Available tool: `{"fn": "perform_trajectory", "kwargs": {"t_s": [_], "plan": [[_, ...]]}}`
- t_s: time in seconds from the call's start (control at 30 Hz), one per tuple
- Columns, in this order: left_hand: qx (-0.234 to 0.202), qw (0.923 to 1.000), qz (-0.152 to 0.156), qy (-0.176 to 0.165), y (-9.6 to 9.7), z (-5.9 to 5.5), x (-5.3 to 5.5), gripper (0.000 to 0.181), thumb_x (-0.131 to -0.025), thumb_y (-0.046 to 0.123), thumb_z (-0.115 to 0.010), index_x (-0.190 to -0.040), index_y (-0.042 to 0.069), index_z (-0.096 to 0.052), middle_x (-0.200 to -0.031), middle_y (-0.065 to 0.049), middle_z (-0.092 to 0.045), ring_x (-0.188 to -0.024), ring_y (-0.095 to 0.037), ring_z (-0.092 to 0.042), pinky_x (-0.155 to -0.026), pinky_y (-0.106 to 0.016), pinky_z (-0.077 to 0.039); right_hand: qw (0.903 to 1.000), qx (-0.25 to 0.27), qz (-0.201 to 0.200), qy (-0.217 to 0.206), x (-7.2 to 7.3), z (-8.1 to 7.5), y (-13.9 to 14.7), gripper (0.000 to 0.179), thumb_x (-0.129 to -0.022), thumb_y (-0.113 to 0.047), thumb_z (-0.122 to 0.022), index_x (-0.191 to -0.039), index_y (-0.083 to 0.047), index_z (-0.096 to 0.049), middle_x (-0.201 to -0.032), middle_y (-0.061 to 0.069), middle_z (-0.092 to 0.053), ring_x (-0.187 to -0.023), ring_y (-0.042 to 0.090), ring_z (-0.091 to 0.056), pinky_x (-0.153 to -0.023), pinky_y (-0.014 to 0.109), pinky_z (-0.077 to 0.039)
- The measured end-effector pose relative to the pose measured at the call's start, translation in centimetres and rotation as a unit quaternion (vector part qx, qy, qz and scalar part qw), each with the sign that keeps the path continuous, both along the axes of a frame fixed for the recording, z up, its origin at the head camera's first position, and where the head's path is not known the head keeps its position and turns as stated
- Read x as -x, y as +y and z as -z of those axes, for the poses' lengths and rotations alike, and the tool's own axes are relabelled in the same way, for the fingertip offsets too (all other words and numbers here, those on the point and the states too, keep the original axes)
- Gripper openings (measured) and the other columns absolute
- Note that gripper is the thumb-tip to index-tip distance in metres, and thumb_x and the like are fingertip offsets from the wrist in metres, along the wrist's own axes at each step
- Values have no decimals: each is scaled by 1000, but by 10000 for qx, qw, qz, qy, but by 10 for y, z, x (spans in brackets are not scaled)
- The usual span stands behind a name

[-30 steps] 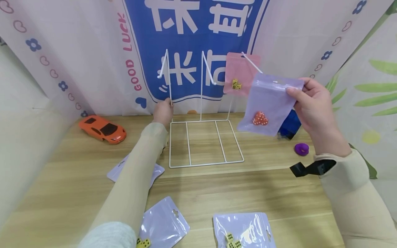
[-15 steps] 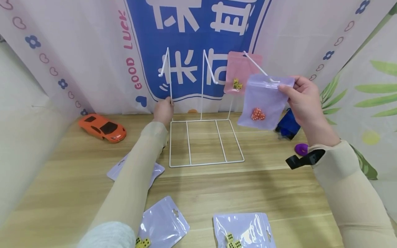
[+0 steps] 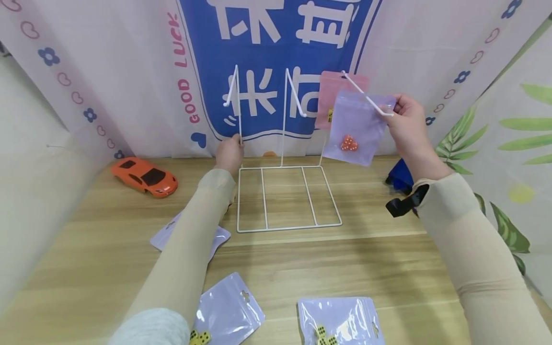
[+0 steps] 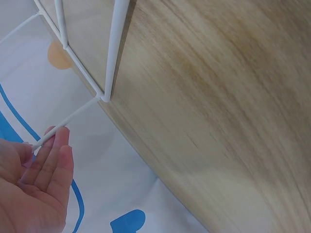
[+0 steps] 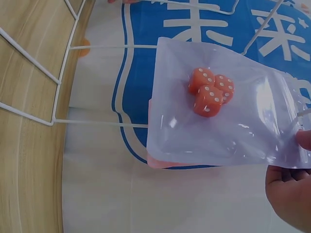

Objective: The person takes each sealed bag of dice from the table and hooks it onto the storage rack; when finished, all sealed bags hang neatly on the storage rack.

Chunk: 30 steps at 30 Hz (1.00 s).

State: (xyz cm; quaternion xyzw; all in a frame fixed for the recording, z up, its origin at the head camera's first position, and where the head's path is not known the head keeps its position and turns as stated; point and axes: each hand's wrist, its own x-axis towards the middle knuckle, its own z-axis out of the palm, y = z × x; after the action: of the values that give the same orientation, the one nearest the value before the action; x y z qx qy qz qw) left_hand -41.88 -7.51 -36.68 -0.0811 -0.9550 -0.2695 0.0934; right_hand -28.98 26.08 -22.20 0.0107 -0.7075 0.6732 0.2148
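My right hand (image 3: 408,125) pinches the top right corner of a purple zip bag (image 3: 360,115) with red dice (image 3: 349,143) inside. The right hook (image 3: 366,97) of a white wire rack (image 3: 290,230) passes across the bag's top, its tip showing in front. Behind hangs a pink zip bag (image 3: 327,93) on the same hook, partly covered; yellow dice show at its edge. My left hand (image 3: 229,154) holds the rack's left upright (image 4: 73,116) low down, thumb and fingers around the wire. The purple bag and its dice (image 5: 208,92) fill the middle of the right wrist view.
The rack's left hook (image 3: 230,88) and middle hook (image 3: 296,96) bear no bags. Purple bags lie on the table: one (image 3: 168,235) under the left forearm, others (image 3: 235,302) (image 3: 345,311) in front. An orange toy car (image 3: 144,176) stands left; a blue object (image 3: 400,177) sits right.
My right hand has moved left and back, sliding the purple bag along the right hook until it overlaps the pink bag. The left hand keeps its hold on the upright.
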Motion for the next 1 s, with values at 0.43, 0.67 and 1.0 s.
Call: {"fn": "perform_trajectory", "kwargs": {"t_s": [0.43,0.67,1.0], "plan": [[-64,9999,16,-112,-2,1,1,17,-97,14,-45,-105,2,-53,-90,-15,-61,-78,-27,-56,-71,-40,-46,9934,-856,737,-205,41,-2,-9,12,-86,2,-55,-82,-8,-53,-70,-3,-53,-62,6,-47,-53,12,-40],[-130,9998,77,-122,0,-2,-1,18,-97,14,-44,-106,2,-53,-88,-15,-60,-75,-26,-54,-69,-38,-45,9857,-1317,1033,-191,53,-5,-13,13,-86,1,-54,-80,-11,-51,-67,-5,-50,-59,4,-45,-51,13,-38],[-215,9992,140,-313,-4,-2,1,18,-97,14,-42,-108,2,-52,-92,-14,-59,-79,-26,-54,-71,-37,-46,9797,-1595,1198,-212,66,-7,-18,11,-82,2,-52,-81,-9,-51,-66,-7,-48,-58,2,-44,-52,13,-38]]}}
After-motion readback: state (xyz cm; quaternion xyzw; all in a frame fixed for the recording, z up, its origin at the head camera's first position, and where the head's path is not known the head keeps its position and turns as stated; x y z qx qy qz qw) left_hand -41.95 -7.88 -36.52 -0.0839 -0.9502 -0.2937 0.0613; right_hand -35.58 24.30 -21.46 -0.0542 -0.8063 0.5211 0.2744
